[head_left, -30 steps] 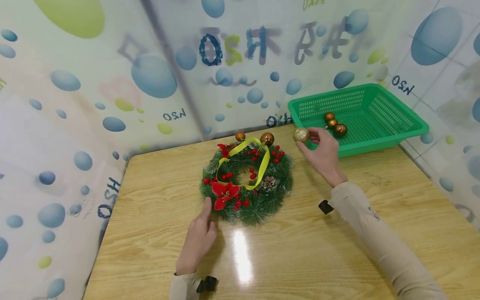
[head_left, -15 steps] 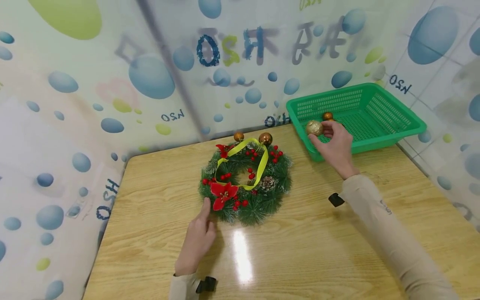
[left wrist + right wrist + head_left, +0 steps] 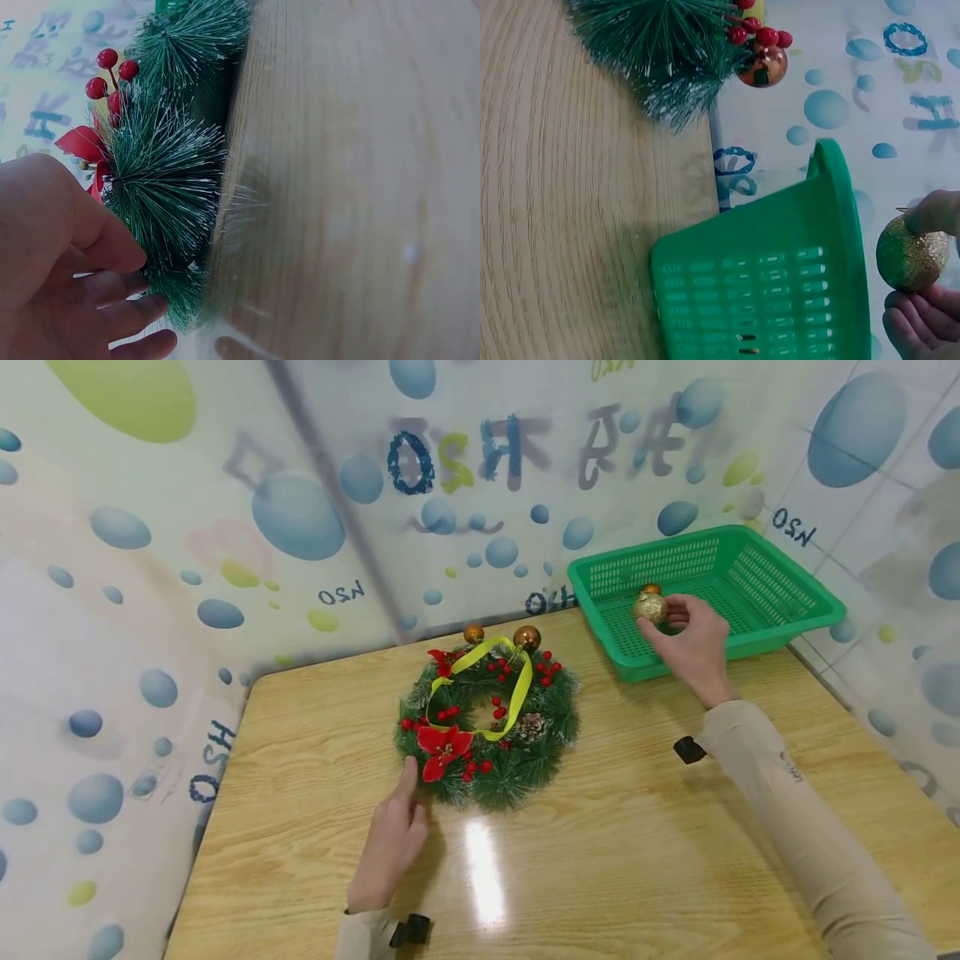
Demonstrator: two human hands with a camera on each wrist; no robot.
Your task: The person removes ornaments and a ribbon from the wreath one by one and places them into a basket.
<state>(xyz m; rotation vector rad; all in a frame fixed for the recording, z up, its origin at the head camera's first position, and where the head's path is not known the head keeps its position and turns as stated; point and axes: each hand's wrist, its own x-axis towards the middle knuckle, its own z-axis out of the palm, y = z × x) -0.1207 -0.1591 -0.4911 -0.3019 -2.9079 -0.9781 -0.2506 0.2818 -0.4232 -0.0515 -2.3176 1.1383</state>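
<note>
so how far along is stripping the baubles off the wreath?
Partly done: at least one bronze bauble lies in the green basket. In hand: the right hand holds a gold glitter bauble over the basket; the left hand touches the wreath. Left: two bronze baubles at the wreath's far edge.

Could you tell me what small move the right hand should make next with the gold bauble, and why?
Probably lower it and let go: the right hand pinches the glitter gold bauble above the green basket, inside its rim, while the left hand rests against the wreath.
</note>
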